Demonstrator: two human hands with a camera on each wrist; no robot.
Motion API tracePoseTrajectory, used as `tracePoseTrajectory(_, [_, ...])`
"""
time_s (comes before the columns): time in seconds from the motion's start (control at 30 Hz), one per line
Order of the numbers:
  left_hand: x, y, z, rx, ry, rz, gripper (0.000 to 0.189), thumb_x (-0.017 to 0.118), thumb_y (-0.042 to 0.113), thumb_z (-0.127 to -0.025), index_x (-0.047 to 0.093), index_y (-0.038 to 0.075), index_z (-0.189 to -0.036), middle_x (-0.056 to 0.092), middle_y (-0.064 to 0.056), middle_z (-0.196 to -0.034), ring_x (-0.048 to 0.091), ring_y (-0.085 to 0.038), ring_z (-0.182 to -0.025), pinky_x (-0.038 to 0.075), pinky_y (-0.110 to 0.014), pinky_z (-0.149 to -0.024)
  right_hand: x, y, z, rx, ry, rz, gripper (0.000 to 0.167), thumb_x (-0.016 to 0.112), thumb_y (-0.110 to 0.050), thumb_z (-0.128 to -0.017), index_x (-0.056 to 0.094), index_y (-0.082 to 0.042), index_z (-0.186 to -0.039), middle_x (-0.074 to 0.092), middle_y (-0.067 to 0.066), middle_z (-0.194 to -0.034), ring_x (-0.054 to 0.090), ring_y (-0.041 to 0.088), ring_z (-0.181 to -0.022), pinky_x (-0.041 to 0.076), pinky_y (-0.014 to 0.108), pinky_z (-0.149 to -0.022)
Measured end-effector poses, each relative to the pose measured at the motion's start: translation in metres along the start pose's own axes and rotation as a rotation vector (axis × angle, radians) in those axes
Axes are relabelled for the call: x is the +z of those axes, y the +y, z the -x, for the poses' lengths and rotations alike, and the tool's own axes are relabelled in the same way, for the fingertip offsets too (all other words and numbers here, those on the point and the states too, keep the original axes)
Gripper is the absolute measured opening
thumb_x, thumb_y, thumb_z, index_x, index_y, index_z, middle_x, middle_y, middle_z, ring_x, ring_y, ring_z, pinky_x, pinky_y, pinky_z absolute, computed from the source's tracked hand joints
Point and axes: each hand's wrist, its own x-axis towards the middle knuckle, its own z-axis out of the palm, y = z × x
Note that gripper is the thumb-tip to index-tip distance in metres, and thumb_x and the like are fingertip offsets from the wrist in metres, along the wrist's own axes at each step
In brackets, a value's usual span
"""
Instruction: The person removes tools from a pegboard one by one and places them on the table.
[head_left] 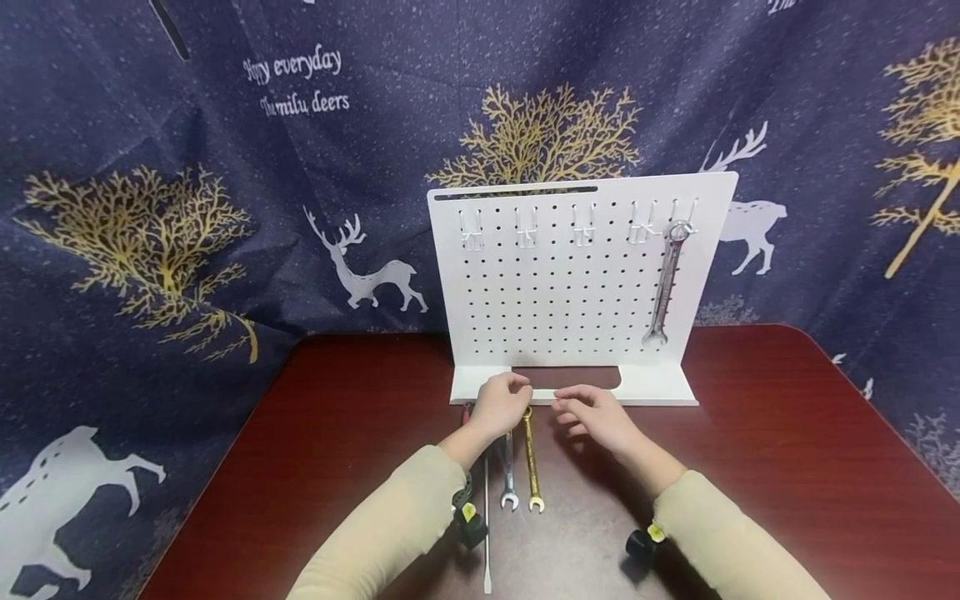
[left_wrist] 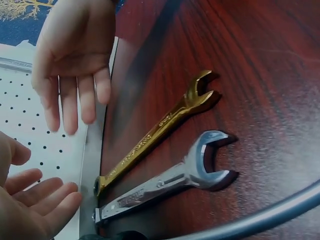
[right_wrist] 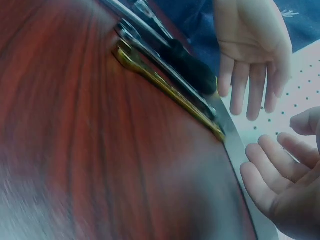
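My left hand (head_left: 504,407) hovers near the front edge of the pegboard's base, fingers loosely bent and holding nothing. To its right, my right hand (head_left: 596,419) is also empty, its relaxed fingers facing the left hand across a small gap. Between and below them lie a gold combination wrench (head_left: 532,458) and a silver combination wrench (head_left: 509,479), with their open ends toward me. A long screwdriver (head_left: 487,533) lies left of these; its black handle (right_wrist: 192,67) shows in the right wrist view, while the left hand and forearm partly cover it in the head view.
The white pegboard (head_left: 562,292) stands upright at the back of the dark red table (head_left: 360,433). White wire hooks (head_left: 527,229) line its top, and a large silver wrench (head_left: 663,287) hangs at the right one. A patterned blue cloth (head_left: 360,167) hangs behind.
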Motion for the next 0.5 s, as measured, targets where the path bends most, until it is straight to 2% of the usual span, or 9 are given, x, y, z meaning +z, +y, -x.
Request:
tracePoseTrajectory(0.13, [0.002,0.004,-0.006,0.038,0.009,0.01,0.032,0.049,0.019,-0.093,0.064,0.001,-0.115,0.067,-0.012,-0.11,0.064,-0.021,-0.096,0.054,-0.034,-0.082,-0.014,-0.001,0.0,-0.035,0.049,0.082,0.035,0.051,-0.013,-0.095,0.055,0.011,-0.12,0.063,0.029,-0.113,0.068,0.031,-0.091,0.059,0.038,-0.073])
tracePoseTrajectory(0.33, [0.008,0.014,-0.016,0.064,-0.003,0.027,0.034,0.048,0.022,-0.096,0.061,0.004,-0.121,0.062,-0.011,-0.124,0.058,-0.024,-0.116,0.049,-0.04,-0.098,-0.034,0.0,0.0,-0.069,0.139,0.191,0.033,0.052,-0.012,-0.095,0.057,0.01,-0.12,0.065,0.028,-0.11,0.069,0.021,-0.087,0.059,0.032,-0.069])
tracePoseTrajectory(0.5, [0.013,0.029,-0.022,0.11,0.028,-0.008,0.034,0.048,0.023,-0.096,0.06,0.006,-0.123,0.064,-0.009,-0.122,0.061,-0.022,-0.112,0.052,-0.034,-0.094,-0.051,0.002,0.0,-0.132,0.229,0.28,0.03,0.054,-0.01,-0.094,0.059,0.008,-0.117,0.067,0.027,-0.102,0.065,0.013,-0.078,0.056,0.024,-0.064])
